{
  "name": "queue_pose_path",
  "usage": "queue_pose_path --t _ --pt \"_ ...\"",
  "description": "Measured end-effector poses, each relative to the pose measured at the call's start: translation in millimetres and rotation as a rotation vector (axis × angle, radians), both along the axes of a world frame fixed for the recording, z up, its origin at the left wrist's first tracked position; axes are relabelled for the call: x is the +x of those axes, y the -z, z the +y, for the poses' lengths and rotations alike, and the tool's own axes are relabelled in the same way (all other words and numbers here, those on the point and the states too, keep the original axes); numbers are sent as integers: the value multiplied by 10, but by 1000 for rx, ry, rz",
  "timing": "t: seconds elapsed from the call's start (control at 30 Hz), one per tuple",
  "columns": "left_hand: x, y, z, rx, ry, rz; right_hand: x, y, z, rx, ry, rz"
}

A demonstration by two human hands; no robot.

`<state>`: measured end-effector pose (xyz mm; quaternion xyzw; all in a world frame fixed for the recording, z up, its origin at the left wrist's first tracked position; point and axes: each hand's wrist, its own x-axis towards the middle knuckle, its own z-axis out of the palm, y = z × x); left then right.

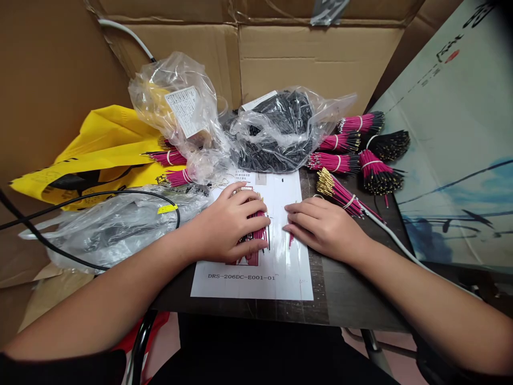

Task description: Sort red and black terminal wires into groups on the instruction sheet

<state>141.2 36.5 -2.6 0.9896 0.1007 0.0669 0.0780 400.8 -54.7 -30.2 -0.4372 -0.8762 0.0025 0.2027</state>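
Note:
My left hand (236, 219) lies palm down with spread fingers over a group of pink and black wires (260, 232) on a printed sheet (252, 289). The wires lie side by side, and part of the group is hidden under the palm. Across from it, my right hand (320, 220) rests on the right side of the sheet, its fingers stretched out and slightly bent. Below its fingertips shows a short piece of pink wire (290, 239); the rest is covered. Just beyond the right hand lies a tied wire bundle (342, 193) with gold-coloured ends.
Behind the hands are a clear bag of black wires (276, 133) and another bag with a label (184, 109). More tied bundles (336, 162) lie at the right. At the left are a yellow bag (108, 139) and a black cable (100, 193). Cardboard (312, 69) stands behind.

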Motion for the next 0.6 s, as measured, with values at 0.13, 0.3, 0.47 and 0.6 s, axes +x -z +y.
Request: queue_pose_path --t 0.13,0.3,0.47,0.6 --pt "-17 5 31 -6 20 -49 74 -18 -10 7 -62 -12" --pt "-61 -10 65 1 29 -178 69 -30 25 44 -73 -33" --pt "-77 -23 97 15 16 -214 -56 -2 131 44 -111 -96" --pt "-69 -10 102 -17 24 -196 -35 21 155 42 -126 -65"
